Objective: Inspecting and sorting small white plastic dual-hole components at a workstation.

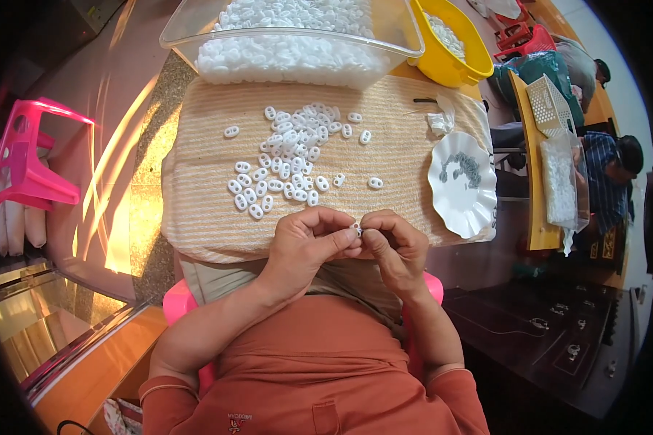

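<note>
Between the fingertips of both hands is a small white plastic piece (356,229), mostly covered by the fingers. My left hand (310,243) pinches it from one side, and my right hand (393,248) pinches it from the other, with the thumbs close together. Beyond the hands, a loose pile of white oval two-hole pieces (295,145) lies on the striped cloth (203,174). To the right on the cloth sits a white dish with a wavy rim (463,217), holding small grey parts (466,167).
A clear plastic bin (290,54) full of white pieces stands at the far edge, beside a yellow basin (479,61). Crumpled white wrapping (440,122) lies near the dish. A pink stool (36,156) stands at left. Other people sit at a table (537,217) on the right.
</note>
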### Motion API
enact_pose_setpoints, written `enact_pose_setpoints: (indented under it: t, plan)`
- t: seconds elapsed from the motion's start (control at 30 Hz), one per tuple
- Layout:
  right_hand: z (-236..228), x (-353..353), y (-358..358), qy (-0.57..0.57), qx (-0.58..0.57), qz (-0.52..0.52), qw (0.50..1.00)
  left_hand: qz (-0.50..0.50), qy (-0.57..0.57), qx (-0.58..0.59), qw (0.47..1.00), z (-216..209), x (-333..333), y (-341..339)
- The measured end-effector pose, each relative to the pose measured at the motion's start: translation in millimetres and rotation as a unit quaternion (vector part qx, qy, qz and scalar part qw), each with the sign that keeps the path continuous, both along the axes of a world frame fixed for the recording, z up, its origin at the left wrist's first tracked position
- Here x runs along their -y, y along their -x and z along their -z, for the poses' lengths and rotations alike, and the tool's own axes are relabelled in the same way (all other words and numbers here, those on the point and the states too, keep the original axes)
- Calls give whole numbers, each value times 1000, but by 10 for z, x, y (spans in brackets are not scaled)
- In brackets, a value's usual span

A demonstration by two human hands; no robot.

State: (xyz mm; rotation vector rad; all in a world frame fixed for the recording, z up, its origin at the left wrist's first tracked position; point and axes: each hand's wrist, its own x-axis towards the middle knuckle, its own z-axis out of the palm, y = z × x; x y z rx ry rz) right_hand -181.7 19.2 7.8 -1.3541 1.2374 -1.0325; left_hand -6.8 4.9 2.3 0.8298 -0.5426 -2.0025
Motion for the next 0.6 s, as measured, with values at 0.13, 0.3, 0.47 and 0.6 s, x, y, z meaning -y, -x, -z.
enact_pose_setpoints:
  t: [0.13,0.3,0.47,0.6]
  plan:
    - [19,-8,5,2,10,9,1000,3,-2,-2,1000,-8,-2,2]
    - [26,-12,16,-10,9,2,1000,9,10,2,1000,14,-2,1]
    - [45,-6,28,0,-4,-4,1000,15,13,14,1000,33,-7,3]
    - [23,4,26,1,-19,-11,1000,18,8,22,1000,7,-2,1]
